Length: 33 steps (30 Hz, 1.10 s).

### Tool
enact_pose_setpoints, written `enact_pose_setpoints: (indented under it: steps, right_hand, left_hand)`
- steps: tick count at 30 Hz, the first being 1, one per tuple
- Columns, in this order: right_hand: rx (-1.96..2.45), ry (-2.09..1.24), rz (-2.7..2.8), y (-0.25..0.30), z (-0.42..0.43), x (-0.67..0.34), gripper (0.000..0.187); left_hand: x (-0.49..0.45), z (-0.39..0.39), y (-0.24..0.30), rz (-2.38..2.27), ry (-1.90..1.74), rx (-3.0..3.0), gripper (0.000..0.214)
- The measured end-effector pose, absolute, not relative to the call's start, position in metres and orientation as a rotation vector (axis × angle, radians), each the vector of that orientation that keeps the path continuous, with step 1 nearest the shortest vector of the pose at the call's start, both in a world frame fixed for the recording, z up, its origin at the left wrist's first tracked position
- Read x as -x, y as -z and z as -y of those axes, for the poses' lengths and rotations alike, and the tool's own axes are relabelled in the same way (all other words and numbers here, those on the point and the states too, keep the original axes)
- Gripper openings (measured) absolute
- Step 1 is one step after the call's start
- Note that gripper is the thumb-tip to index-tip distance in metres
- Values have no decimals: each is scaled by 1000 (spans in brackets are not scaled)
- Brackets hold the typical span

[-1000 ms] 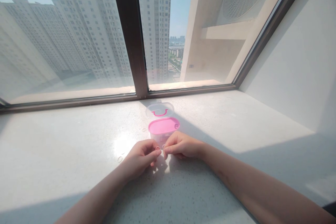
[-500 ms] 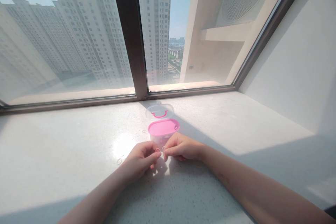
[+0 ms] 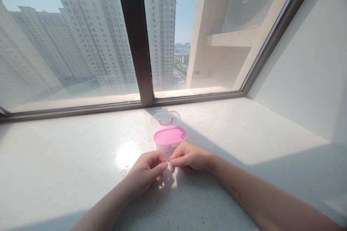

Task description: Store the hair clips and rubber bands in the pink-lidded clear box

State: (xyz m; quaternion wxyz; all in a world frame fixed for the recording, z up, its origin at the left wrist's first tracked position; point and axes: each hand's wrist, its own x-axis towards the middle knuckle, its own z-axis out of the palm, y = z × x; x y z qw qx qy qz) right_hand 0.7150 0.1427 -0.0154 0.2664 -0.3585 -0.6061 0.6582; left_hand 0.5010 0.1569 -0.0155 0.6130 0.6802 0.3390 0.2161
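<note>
My left hand (image 3: 148,170) and my right hand (image 3: 189,158) meet fingertip to fingertip over a white stone windowsill (image 3: 81,173). Each hand pinches a tiny clear ring, like a small elastic band (image 3: 164,160), and the two rings touch between the thumbs. Just beyond my fingers stands a small clear box filled with pink (image 3: 170,139), open. Its clear lid with a pink handle (image 3: 166,119) lies flat behind it.
A few more tiny clear rings (image 3: 123,172) lie on the sill left of my hands. A dark window frame (image 3: 135,43) runs along the back, with tower blocks outside. A white wall (image 3: 306,61) closes the right side.
My hands have stayed pinched together. The view has tilted a little, so everything sits slightly lower in the picture.
</note>
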Motion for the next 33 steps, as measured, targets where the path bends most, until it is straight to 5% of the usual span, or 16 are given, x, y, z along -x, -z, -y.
enact_pose_setpoints:
  steps: [33]
  right_hand:
    - [986,-1799,1640,18,-143,-716,24]
  left_hand:
    - [-503,-154,12,-809,-494,-1575,23]
